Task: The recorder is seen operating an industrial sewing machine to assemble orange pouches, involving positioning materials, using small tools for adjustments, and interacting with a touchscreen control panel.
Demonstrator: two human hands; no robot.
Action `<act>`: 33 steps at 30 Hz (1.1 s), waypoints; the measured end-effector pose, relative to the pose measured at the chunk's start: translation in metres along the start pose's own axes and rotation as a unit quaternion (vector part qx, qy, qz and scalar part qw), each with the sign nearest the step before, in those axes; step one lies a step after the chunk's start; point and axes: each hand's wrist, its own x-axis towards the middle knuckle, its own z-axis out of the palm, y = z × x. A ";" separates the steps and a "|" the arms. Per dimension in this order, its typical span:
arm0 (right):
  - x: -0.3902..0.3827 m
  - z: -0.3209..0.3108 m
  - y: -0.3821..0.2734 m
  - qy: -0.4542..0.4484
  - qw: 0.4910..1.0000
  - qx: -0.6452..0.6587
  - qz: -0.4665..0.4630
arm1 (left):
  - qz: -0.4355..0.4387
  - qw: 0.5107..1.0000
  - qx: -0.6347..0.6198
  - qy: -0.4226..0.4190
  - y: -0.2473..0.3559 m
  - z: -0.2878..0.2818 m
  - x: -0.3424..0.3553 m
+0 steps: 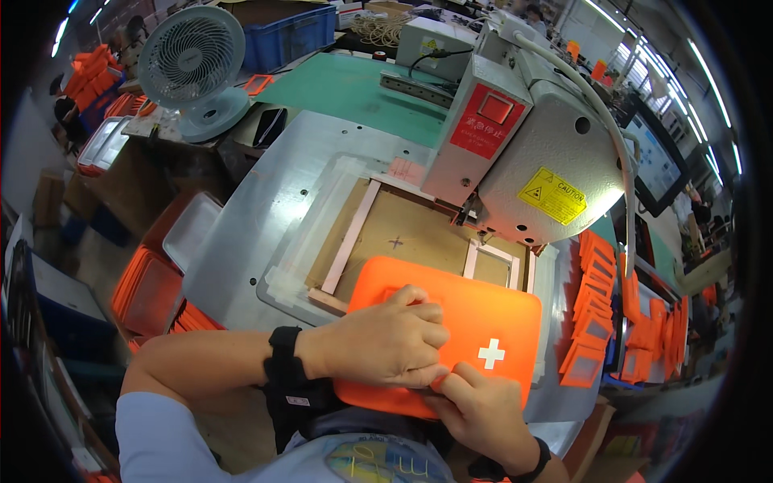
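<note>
A bright orange first-aid case (pixel 503 310) with a white cross (pixel 491 354) lies tilted at the near edge of the machine's work surface, close to my body. My left hand (pixel 398 338) rests across the case's left part with its fingers curled; what they pinch, if anything, is hidden. At the near edge of the case, my right hand (pixel 479 406) grips it with bent fingers. The fingertips of both hands meet near the lower middle of the case. Beyond it lies a tan board (pixel 394 233) framed by pale strips (pixel 352 233).
A machine head (pixel 555 161) with a red button panel (pixel 483 121) overhangs the board. Stacked orange-edged pieces stand right (pixel 592 314) and left (pixel 149 290). A fan (pixel 192 60), a blue crate (pixel 290 36) and a screen (pixel 648 149) stand farther off.
</note>
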 end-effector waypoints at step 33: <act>0.010 0.005 -0.013 0.005 1.000 -0.009 -0.003 | -0.002 0.991 -0.134 0.025 -0.016 -0.008 -0.002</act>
